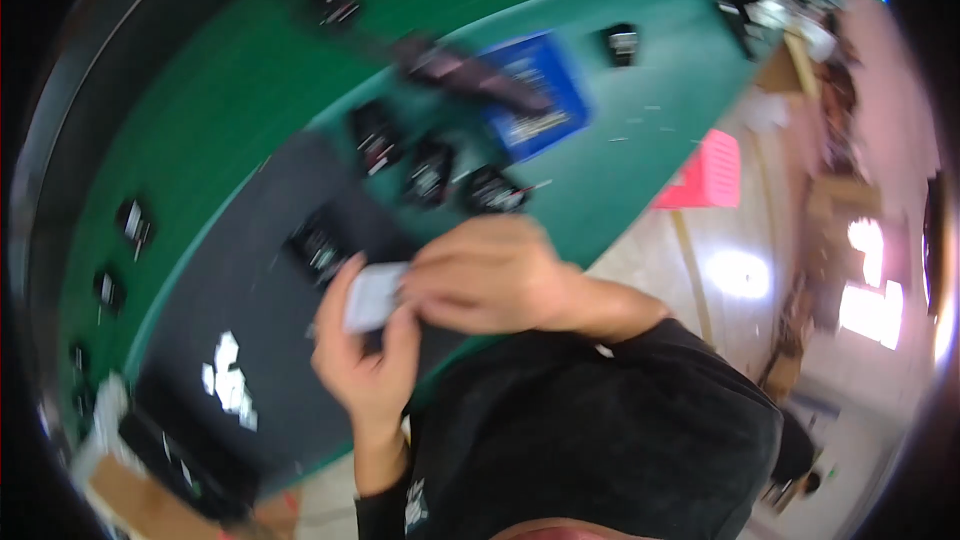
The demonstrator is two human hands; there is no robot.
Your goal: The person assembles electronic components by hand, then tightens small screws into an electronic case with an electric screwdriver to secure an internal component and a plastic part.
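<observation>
Between my hands is a small white square piece (372,297), blurred, flat like a card or packet. My left hand (360,365) grips it from below, thumb on one side and fingers on the other; something dark shows under it near the palm. The closed fingertips of my right hand (490,275) pinch its right edge. Just beyond my left fingers lies a black device (318,248) on the dark grey mat (235,250). Further off, more black devices (430,172) sit on the green table, one of them (495,190) close above my right hand.
White pieces (230,380) lie scattered on the mat's left part. A blue tray (560,65) with small parts has a long dark blurred object (470,75) across it. Black items line the green belt (230,70) beyond. A pink basket (715,170) stands right of the table.
</observation>
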